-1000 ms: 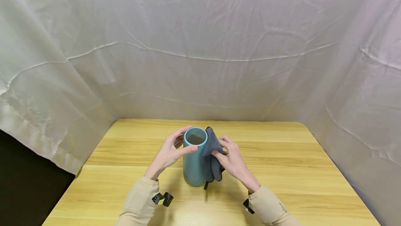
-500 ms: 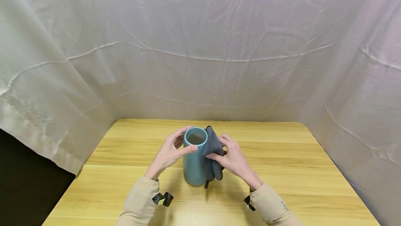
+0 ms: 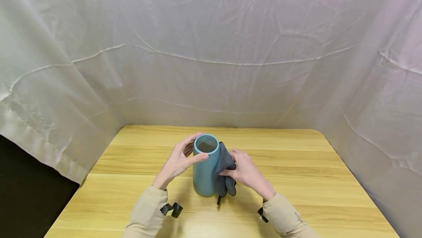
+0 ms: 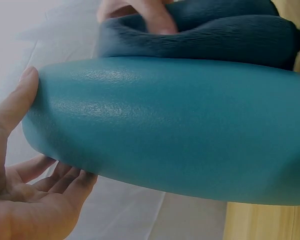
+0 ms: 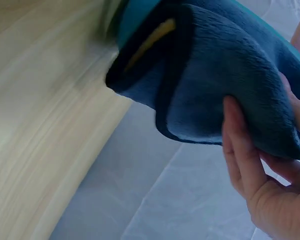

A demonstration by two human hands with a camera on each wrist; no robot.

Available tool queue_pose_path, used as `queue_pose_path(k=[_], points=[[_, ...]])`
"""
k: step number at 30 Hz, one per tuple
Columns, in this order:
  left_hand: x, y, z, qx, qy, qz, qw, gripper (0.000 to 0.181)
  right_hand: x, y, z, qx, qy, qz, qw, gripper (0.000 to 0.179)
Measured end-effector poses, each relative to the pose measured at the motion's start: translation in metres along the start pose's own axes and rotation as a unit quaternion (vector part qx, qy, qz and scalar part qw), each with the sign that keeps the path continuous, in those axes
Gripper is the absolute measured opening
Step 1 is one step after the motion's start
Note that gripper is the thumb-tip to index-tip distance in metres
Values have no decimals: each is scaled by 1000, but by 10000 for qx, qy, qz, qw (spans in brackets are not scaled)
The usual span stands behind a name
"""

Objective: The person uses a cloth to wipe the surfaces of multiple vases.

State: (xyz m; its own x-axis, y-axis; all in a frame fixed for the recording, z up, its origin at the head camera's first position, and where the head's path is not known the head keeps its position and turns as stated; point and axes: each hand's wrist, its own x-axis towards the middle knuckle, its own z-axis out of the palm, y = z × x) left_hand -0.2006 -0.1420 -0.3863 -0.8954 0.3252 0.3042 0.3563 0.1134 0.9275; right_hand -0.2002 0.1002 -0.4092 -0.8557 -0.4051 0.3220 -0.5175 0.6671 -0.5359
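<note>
A blue-teal vase [image 3: 202, 175] with an open round mouth stands upright on the table. My left hand [image 3: 176, 162] grips it just below the rim, thumb at the front and fingers round the far left side. In the left wrist view the smooth wall of the vase [image 4: 165, 130] fills the middle. My right hand [image 3: 245, 171] holds a folded dark grey-blue cloth [image 3: 225, 160] against the right side of the vase. In the right wrist view the soft cloth [image 5: 215, 85] has dark edging, and the right fingers curl round its lower part.
The wooden table [image 3: 296, 179] extends on both sides of the vase. Pale fabric curtains [image 3: 230, 88] enclose its back and sides. A small black device [image 3: 171, 209] sits at the left sleeve cuff.
My right hand and the cloth have slid a little down the vase's right side, and the cloth's top now sits below the rim. The left hand has stayed in place.
</note>
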Motion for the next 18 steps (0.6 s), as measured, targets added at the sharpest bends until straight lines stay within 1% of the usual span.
queue_pose_path(k=[3,6,12,13,15,18], points=[[0,-1,0,-10,-18,14,10000,67,0,2,3,-164,-165,102,9997,35],[0,-1,0,-3,-30,33,10000,67,0,4,5,-238,-216,171,9993,36],[0,-2,1,-14,-10,32,10000,67,0,4,6,-99,-216,236,9994,34],[0,-2,1,-15,-11,30,10000,67,0,4,7,-42,-205,250,9995,33],[0,-2,0,-20,-11,28,10000,67,0,5,7,32,-134,159,9998,28],[0,-2,-1,-20,-9,17,10000,67,0,8,6,175,110,-46,9998,20]])
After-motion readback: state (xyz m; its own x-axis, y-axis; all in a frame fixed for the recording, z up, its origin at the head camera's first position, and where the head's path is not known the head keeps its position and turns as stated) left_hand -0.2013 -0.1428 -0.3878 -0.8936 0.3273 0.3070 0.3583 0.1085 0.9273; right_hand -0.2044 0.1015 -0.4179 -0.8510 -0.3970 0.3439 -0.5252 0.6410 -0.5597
